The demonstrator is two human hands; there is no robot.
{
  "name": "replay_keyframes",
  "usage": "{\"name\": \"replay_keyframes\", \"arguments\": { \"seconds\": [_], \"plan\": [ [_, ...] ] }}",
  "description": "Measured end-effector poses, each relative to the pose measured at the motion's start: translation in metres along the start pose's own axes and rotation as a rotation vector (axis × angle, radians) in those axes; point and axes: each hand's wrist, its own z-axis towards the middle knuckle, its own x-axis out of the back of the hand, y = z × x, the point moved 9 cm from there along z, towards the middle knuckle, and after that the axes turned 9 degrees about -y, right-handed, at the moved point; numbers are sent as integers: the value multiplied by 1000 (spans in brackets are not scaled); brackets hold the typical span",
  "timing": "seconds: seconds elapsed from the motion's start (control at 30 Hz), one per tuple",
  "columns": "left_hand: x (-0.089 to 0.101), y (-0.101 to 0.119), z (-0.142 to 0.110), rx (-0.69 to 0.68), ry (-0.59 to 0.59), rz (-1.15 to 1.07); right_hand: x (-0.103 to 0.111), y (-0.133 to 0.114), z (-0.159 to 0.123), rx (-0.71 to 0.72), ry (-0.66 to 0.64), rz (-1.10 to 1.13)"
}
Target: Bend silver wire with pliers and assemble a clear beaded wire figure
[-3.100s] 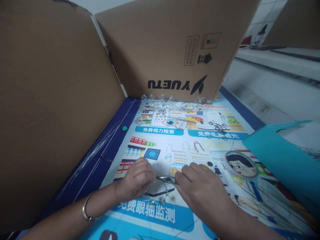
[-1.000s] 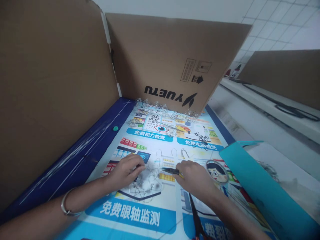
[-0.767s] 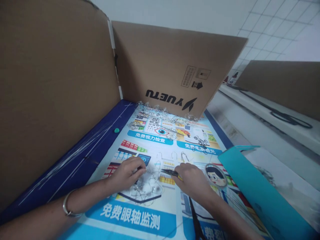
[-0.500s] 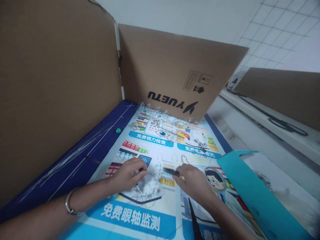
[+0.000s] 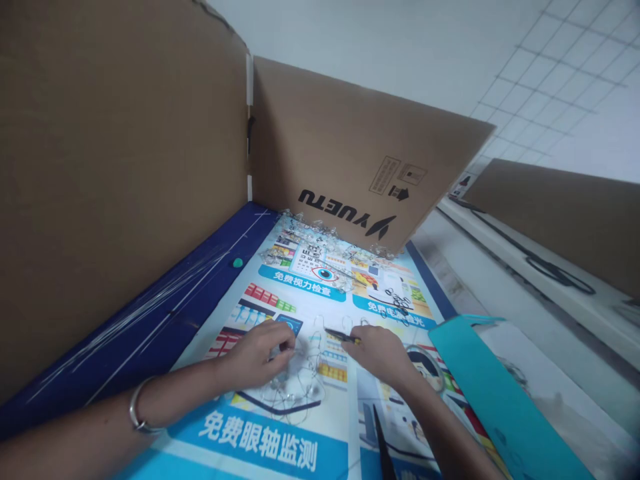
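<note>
My left hand (image 5: pixel 261 353) is closed in a pinch on a thin wire strand with clear beads (image 5: pixel 290 387), whose loops spread under and beside the fingers. Just what lies between the fingertips is too fine to see well. My right hand (image 5: pixel 379 355) is wrapped round a pair of pliers (image 5: pixel 341 335) with dark, narrow jaws and a bit of yellow at the grip. Their jaws point left toward the left hand, a short gap away from it. Several bent wire hooks (image 5: pixel 347 323) lie on the printed sheet just beyond the pliers.
Cardboard panels (image 5: pixel 340 133) wall off the left and back. Clear beaded pieces (image 5: pixel 320 230) lie along the back panel, with black rings (image 5: pixel 397 300) at right. A dark pointed tool (image 5: pixel 383 443) lies in front. A teal-edged box (image 5: pixel 480 373) stands right; loose strands (image 5: pixel 150 293) lie left.
The view has tilted slightly. My right hand with the pliers appears a little higher in view. My left hand keeps its pinch in nearly the same place.
</note>
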Motion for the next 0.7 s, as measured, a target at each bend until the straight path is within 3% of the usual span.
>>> {"name": "replay_keyframes", "arguments": {
  "seconds": [0.37, 0.7],
  "plan": [
    [-9, -3, 0, 7, -84, 11, 0, -17, 1, 98, -169, -45],
    [-9, -1, 1, 3, -88, 26, 3, -41, -18, 6, -6, -161]
  ]
}}
